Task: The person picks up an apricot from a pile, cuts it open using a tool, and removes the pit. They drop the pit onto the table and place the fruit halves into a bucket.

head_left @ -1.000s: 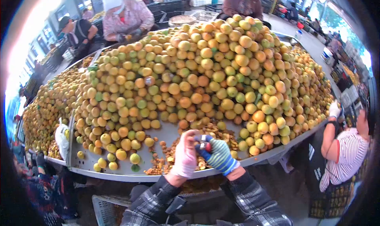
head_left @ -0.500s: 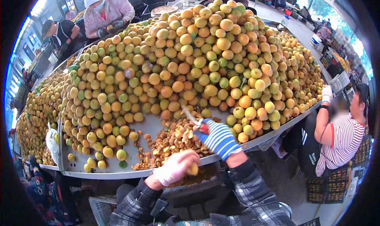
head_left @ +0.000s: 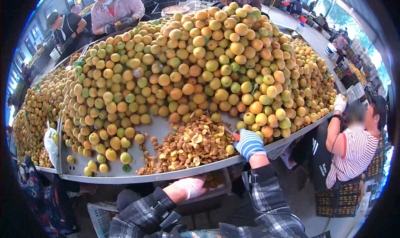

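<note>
My right hand [head_left: 250, 144], in a blue-and-white striped glove, is closed around a red-handled blade [head_left: 236, 136] at the right of the cut pieces. The thin metal end points up and left, beside the whole apricots. My left hand [head_left: 189, 187], in a pale glove, is lowered below the table's front rim, over a container [head_left: 218, 184] partly hidden under the edge. Its fingers face away, so their grip is hidden. A heap of split apricot pieces and brown stones [head_left: 193, 144] lies between the hands and the large pile of whole apricots [head_left: 179, 71].
The metal table's raised rim [head_left: 146, 179] runs along the front. A white bag [head_left: 51, 144] hangs at the left divider. A person in a striped shirt [head_left: 356, 154] works at the right; other people stand behind the pile. A pale crate [head_left: 100, 219] is below left.
My left hand has moved down below the rim; the yellow fruit seen at its fingers no longer shows. My right hand and the blade have moved right, away from the heap.
</note>
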A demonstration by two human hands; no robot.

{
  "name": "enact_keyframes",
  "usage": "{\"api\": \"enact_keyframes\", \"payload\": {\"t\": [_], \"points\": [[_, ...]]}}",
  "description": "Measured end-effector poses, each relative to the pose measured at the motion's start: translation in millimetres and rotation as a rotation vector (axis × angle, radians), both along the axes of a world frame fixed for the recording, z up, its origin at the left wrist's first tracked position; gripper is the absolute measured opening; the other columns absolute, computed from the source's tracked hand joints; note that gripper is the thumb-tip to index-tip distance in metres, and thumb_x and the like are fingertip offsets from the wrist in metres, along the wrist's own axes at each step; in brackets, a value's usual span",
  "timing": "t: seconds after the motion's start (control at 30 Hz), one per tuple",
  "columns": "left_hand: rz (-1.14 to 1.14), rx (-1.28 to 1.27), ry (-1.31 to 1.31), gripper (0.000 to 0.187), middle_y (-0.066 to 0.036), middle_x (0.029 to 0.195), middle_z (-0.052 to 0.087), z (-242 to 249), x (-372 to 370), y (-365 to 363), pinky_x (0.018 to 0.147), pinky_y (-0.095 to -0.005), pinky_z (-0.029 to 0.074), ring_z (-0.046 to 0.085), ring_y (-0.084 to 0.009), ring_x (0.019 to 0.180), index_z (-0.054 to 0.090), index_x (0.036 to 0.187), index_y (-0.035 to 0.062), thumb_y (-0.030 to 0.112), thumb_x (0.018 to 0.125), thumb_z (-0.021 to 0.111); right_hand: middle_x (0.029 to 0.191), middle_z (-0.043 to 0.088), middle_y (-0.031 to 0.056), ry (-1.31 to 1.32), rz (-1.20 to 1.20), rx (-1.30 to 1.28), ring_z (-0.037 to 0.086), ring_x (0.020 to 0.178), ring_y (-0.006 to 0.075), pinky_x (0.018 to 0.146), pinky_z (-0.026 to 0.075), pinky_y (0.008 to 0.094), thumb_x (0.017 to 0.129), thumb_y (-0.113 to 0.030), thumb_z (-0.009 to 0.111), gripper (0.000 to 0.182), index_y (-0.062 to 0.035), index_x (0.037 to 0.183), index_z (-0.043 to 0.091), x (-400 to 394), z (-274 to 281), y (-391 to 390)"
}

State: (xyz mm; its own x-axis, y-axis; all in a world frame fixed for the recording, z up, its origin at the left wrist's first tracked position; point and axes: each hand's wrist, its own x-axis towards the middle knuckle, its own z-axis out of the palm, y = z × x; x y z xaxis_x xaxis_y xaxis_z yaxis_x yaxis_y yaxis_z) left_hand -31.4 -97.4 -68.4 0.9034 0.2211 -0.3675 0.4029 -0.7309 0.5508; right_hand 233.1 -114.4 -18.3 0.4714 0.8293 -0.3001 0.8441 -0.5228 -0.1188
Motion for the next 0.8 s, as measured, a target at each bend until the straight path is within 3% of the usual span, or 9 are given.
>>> {"api": "enact_keyframes", "payload": {"t": [0.03, 0.07, 0.17, 0.27, 0.4, 0.67, 0.73, 0.77, 0.8], "points": [[-0.020, -0.111, 0.146, 0.050, -0.024, 0.103, 0.063, 20, 7, 2, 0.087, -0.0447, 0.049, 0.061, -0.0380, 0.099, 0.051, 0.121, 0.0008, 0.035, 0.085, 0.058, 0.086, 0.066, 0.0247, 0.072, -0.019, 0.125, 0.064, 0.087, 0.0398, 0.077, 0.051, 0.0466, 0.075, -0.034, 0.072, 0.041, 0.0002, 0.094, 0.060, 5, 0, -1], [-0.037, -0.222, 0.291, 0.051, -0.025, 0.105, 0.063, 34, 12, 3, 0.088, -0.0443, 0.048, 0.061, -0.0375, 0.101, 0.051, 0.121, 0.0011, 0.038, 0.087, 0.057, 0.082, 0.068, 0.0178, 0.085, 0.019, 0.274, 0.067, 0.078, 0.0333, 0.072, 0.052, 0.0422, 0.079, -0.036, 0.070, 0.041, 0.0001, 0.096, 0.061, 8, 4, -5], [-0.134, -0.330, 0.354, 0.054, -0.025, 0.110, 0.062, 42, 17, 4, 0.091, -0.0438, 0.047, 0.059, -0.0373, 0.105, 0.050, 0.124, 0.0021, 0.044, 0.090, 0.054, 0.075, 0.065, 0.0006, 1.277, -0.246, 0.629, 0.058, 0.065, 0.0067, 0.057, 0.045, 0.0204, 0.081, -0.046, 0.070, 0.044, -0.0057, 0.099, 0.067, 18, 11, -16], [-0.115, -0.423, 0.079, 0.049, -0.026, 0.101, 0.063, 30, 8, 0, 0.084, -0.0463, 0.049, 0.061, -0.0410, 0.096, 0.053, 0.117, 0.0005, 0.042, 0.091, 0.054, 0.083, 0.065, 0.0034, 1.677, -0.257, 0.739, 0.053, 0.056, 0.0042, 0.049, 0.040, 0.0175, 0.082, -0.049, 0.069, 0.057, -0.0029, 0.115, 0.060, -2, 50, -30], [-0.105, -0.601, 0.030, 0.051, -0.019, 0.115, 0.062, 54, 11, 5, 0.094, -0.0403, 0.046, 0.057, -0.0342, 0.110, 0.051, 0.126, 0.0054, 0.044, 0.093, 0.053, 0.095, 0.064, 0.0104, 2.104, -0.078, 0.720, 0.042, 0.042, 0.0040, 0.037, 0.033, 0.0186, 0.085, -0.048, 0.067, 0.065, 0.0007, 0.126, 0.051, -6, 27, -29], [0.023, -0.892, -0.235, 0.044, -0.009, 0.112, 0.062, 77, 9, 18, 0.092, -0.0333, 0.045, 0.057, -0.0194, 0.104, 0.054, 0.123, 0.0035, 0.038, 0.095, 0.053, 0.077, 0.058, 0.0047, 2.221, -0.102, 0.772, 0.035, 0.038, 0.0052, 0.037, 0.029, 0.0223, 0.085, -0.054, 0.064, 0.064, -0.0020, 0.120, 0.053, -22, 23, -24], [0.224, -1.052, -0.274, 0.040, -0.005, 0.102, 0.064, 78, 8, 22, 0.086, -0.0306, 0.047, 0.059, -0.0164, 0.093, 0.055, 0.122, 0.0033, 0.034, 0.096, 0.051, 0.070, 0.057, 0.0027, 1.955, -0.122, 0.769, 0.037, 0.039, 0.0062, 0.037, 0.030, 0.0226, 0.083, -0.055, 0.066, 0.062, -0.0032, 0.116, 0.056, -28, 28, -25], [0.334, -1.119, -0.358, 0.033, 0.001, 0.087, 0.061, 79, 10, 21, 0.059, -0.0218, 0.044, 0.053, -0.0062, 0.070, 0.056, 0.119, 0.0073, 0.030, 0.096, 0.051, 0.068, 0.058, 0.0023, 1.808, -0.212, 0.797, 0.042, 0.040, 0.0073, 0.038, 0.032, 0.0221, 0.081, -0.054, 0.068, 0.059, -0.0040, 0.111, 0.058, -33, 32, -26], [0.443, -1.153, -0.439, 0.034, 0.000, 0.085, 0.061, 69, 12, 24, 0.059, -0.0214, 0.044, 0.053, -0.0068, 0.068, 0.056, 0.119, 0.0057, 0.030, 0.096, 0.049, 0.071, 0.060, 0.0025, 1.776, -0.272, 0.800, 0.046, 0.042, 0.0082, 0.038, 0.034, 0.0218, 0.083, -0.049, 0.069, 0.053, -0.0047, 0.110, 0.059, -34, 33, -28]]}}
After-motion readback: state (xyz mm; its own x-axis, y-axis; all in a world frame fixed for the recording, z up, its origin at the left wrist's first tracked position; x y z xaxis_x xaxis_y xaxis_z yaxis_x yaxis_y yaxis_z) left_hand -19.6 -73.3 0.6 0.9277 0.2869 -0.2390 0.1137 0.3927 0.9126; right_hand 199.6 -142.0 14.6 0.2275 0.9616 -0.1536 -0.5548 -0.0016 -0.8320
